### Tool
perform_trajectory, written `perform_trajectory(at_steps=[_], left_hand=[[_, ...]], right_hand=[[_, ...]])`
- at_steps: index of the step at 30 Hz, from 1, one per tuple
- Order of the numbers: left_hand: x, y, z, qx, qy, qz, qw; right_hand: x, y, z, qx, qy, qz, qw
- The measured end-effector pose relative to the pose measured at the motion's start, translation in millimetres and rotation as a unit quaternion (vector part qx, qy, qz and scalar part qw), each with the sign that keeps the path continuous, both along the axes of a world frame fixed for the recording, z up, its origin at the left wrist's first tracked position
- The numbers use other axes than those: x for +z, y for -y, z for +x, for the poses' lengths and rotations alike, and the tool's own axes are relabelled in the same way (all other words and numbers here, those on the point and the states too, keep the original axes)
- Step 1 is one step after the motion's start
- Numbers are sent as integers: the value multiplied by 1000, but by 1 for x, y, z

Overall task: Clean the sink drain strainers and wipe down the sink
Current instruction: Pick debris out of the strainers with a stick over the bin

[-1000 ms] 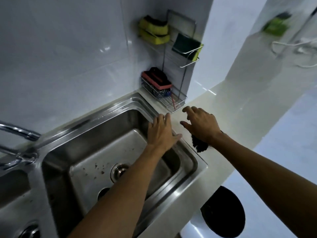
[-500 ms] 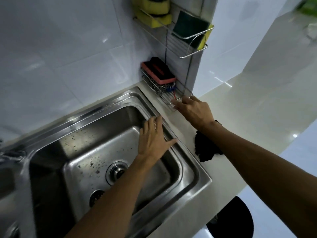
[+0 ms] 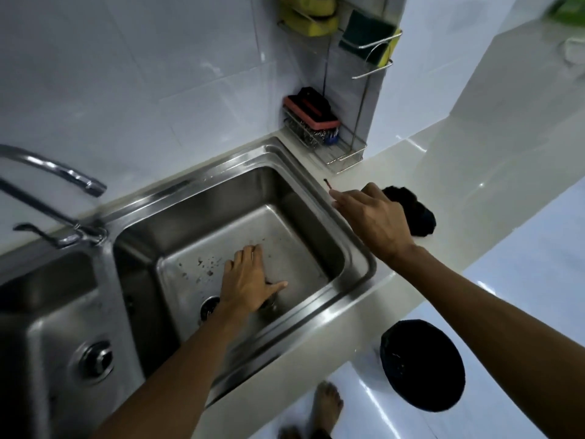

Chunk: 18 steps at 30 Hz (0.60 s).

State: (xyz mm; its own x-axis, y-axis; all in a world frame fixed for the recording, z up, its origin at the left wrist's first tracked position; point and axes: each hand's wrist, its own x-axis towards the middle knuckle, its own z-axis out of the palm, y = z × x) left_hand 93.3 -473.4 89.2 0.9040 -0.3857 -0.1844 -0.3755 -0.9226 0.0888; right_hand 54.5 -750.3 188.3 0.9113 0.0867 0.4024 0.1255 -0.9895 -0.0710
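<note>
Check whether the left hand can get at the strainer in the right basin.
Probably yes: the left hand already lies open over the strainer on the basin floor, with nothing between them.

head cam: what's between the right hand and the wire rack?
Only bare countertop. The right hand pinches a thin stick pointing toward the rack, but nothing sits in the gap. The dark cloth lies behind the hand, not between.

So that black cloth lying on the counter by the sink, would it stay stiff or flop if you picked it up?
The black cloth lies bunched in a soft, shapeless heap on the counter, so it would likely droop. It looks light for its size. Pushed, it would probably crumple or slide on that glossy surface, not roll.
</note>
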Motion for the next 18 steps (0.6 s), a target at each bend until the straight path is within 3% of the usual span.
perform_trajectory(at_steps=[4, 8, 14, 18], left_hand=[[-25, -40, -18, -9, -38, 41, 998], [-57, -54, -13, -39, -75, 73, 994], [-107, -41, 8, -91, -143, 55, 984], [-114, -29, 17, -32, -152, -11, 988]], right_hand=[[-23, -55, -44, 24, 11, 53, 998], [-61, -98, -74, -3, -63, 128, 990], [-97, -111, -88, -57, -94, 229, 967], [-94, -102, -89, -69, -83, 269, 957]])
